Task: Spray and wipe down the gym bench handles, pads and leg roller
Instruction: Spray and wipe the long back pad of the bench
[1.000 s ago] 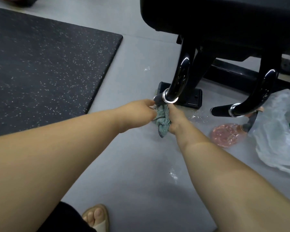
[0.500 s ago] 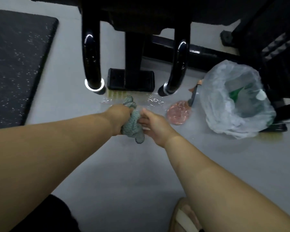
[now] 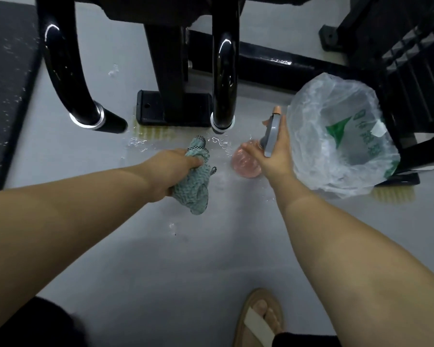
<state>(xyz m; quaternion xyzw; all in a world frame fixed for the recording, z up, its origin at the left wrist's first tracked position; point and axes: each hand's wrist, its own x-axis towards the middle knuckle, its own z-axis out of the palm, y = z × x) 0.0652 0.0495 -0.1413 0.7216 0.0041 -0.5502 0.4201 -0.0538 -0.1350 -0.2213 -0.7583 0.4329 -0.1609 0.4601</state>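
1. Step in hand, judged: a switch from wiping to spraying. The left hand is clenched round a bunched green cloth, low over the wet floor, on the near side of both handles and touching neither.
2. The right hand grasps the spray bottle at the neck, thumb on its left side, fingers under the grey trigger head.
3. The bottle is right of the cloth, just left of the plastic bag and near the tip of the right handle.
4. Its long axis runs near to far: pink body near, peach nozzle far, pointing away from the person and slightly right. I cannot tell whether it is lifted or resting on the floor.
5. The left handle curves down, its tip pointing near-right.
6. Next move, judged: raise the bottle, swing the nozzle left onto a handle or up at a pad, squeeze, then follow with the cloth.
7. Also there: a dark mat at the left and a sandalled foot near.
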